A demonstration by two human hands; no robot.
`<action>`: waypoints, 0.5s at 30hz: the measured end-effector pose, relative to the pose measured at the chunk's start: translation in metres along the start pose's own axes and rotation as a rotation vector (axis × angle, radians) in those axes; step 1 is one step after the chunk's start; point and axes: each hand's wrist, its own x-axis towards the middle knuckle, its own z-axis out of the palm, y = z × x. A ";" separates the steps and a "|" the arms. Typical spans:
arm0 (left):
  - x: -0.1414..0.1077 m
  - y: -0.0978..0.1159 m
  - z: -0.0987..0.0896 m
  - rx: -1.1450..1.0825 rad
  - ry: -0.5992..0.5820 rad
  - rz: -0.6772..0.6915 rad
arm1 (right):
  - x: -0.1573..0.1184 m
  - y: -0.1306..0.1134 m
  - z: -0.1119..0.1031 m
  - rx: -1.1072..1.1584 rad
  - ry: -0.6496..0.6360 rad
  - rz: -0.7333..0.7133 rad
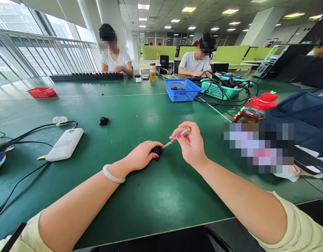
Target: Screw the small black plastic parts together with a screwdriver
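My left hand (143, 154) is closed on a small black part (157, 151), pinning it against the green table. Thumb and fingers cover much of the part, so its kind is unclear. In my right hand (191, 145) is a slim screwdriver (174, 140) with a clear handle and a brownish end cap. It slants down to the left, and its tip meets the black part close to my left fingertips. Another small black piece (104, 121) lies farther off to the left.
At left lies a white power bank (65, 144) with black cables. A red tray (41, 92), a blue basket (181, 89) and a green basket (221, 90) of cables stand farther back. A red-lidded bottle (256, 106) and dark bag (303, 120) are at right. Two people sit across the table.
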 end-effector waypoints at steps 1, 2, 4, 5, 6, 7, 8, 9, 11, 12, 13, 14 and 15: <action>0.000 0.000 0.000 0.000 0.000 0.006 | 0.000 0.000 0.000 -0.003 -0.010 -0.011; 0.000 0.000 0.000 -0.001 0.002 0.012 | 0.000 0.000 0.000 -0.010 -0.016 -0.023; 0.000 0.000 0.000 -0.004 0.006 0.022 | -0.001 -0.001 0.000 -0.033 -0.022 -0.038; 0.000 0.000 0.000 -0.005 0.007 0.024 | -0.001 -0.001 0.000 -0.048 -0.022 -0.040; 0.000 -0.001 0.000 -0.006 0.009 0.025 | -0.001 -0.001 0.000 -0.063 -0.025 -0.041; 0.000 -0.001 0.000 -0.006 0.010 0.026 | -0.001 -0.002 0.001 -0.074 -0.028 -0.041; 0.000 -0.001 0.000 -0.006 0.011 0.028 | -0.001 -0.002 0.000 -0.083 -0.031 -0.043; 0.000 -0.002 0.001 -0.007 0.011 0.030 | -0.001 -0.002 0.000 -0.088 -0.036 -0.046; 0.000 -0.003 0.002 -0.009 0.014 0.035 | 0.000 -0.003 -0.001 -0.103 -0.054 -0.058; 0.000 -0.004 0.002 -0.010 0.017 0.038 | 0.000 -0.004 -0.002 -0.116 -0.068 -0.071; 0.000 -0.005 0.002 -0.012 0.020 0.039 | 0.001 -0.005 -0.003 -0.135 -0.085 -0.092; 0.000 -0.005 0.003 -0.015 0.024 0.038 | 0.001 -0.007 -0.003 -0.159 -0.107 -0.123; 0.000 -0.006 0.003 -0.019 0.028 0.037 | 0.001 -0.009 -0.003 -0.186 -0.135 -0.168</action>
